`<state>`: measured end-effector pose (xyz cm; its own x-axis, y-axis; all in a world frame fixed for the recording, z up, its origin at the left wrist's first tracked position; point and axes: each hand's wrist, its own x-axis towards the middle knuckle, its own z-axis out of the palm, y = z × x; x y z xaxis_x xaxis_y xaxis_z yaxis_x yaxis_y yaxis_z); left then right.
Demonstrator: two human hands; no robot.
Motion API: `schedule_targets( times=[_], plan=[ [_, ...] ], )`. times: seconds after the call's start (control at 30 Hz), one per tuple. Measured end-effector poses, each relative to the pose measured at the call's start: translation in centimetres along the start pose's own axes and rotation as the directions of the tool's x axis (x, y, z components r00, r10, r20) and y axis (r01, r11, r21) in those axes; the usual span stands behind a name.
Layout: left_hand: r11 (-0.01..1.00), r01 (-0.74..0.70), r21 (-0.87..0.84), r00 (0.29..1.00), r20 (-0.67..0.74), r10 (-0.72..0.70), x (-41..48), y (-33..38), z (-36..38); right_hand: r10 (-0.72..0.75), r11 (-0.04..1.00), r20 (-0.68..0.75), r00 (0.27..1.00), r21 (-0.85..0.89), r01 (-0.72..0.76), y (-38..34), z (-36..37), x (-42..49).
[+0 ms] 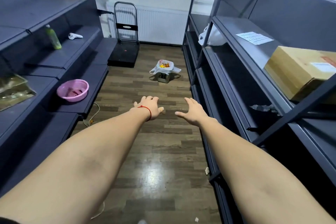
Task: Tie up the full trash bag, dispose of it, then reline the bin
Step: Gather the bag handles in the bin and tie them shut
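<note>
Far down the aisle the small bin stands upright on the wood floor, its full white trash bag mouth-up and untied, well beyond the left hand and right hand, both empty with fingers loosely spread; no writing is legible.

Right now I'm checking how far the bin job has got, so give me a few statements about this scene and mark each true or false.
1. The bin stands on the floor between the shelves. True.
2. The bag in the bin is tied shut. False: it is open, with colourful rubbish showing at the top.
3. Both hands are empty. True: the left hand and right hand reach forward, holding nothing.
4. The pink basin sits on the right shelves. False: it is on a left shelf.
5. A hand touches the bag. False: both hands are well short of it.
</note>
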<state>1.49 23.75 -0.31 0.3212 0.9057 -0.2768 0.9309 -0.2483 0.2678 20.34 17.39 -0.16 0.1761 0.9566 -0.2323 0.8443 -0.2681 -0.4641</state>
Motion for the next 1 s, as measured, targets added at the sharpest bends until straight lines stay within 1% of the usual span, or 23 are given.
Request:
schedule_targets(
  times=[0.27, 0.47, 0.6, 0.77, 1.0],
  plan=[
    [1.0, 0.003, 0.019, 0.999, 0.054, -0.004, 6.3, -1.7, -0.8, 0.02, 1.0, 0.019, 1.0, 0.006, -0.02, -0.5, 0.0, 6.6],
    [1.0, -0.002, 0.021, 0.997, 0.08, 0.0, 11.6, -0.4, -0.8, 0.02, 1.0, 0.053, 0.998, -0.015, -0.019, 0.6, -0.4, 11.9],
    [0.999, 0.015, 0.029, 0.997, 0.076, -0.017, 16.1, 0.5, -1.7, 0.003, 1.0, 0.074, 0.997, -0.026, -0.001, 1.6, -1.7, 16.7],
    [0.998, 0.047, 0.031, 0.997, 0.068, -0.049, 21.1, 1.9, -3.2, -0.023, 1.0, 0.065, 0.998, -0.017, 0.024, 2.5, -4.0, 22.4],
    [0.998, 0.052, 0.026, 0.997, 0.053, -0.054, 26.9, 3.7, -4.5, -0.024, 0.999, 0.077, 0.997, -0.023, 0.026, 4.2, -6.1, 28.2]
  ],
)
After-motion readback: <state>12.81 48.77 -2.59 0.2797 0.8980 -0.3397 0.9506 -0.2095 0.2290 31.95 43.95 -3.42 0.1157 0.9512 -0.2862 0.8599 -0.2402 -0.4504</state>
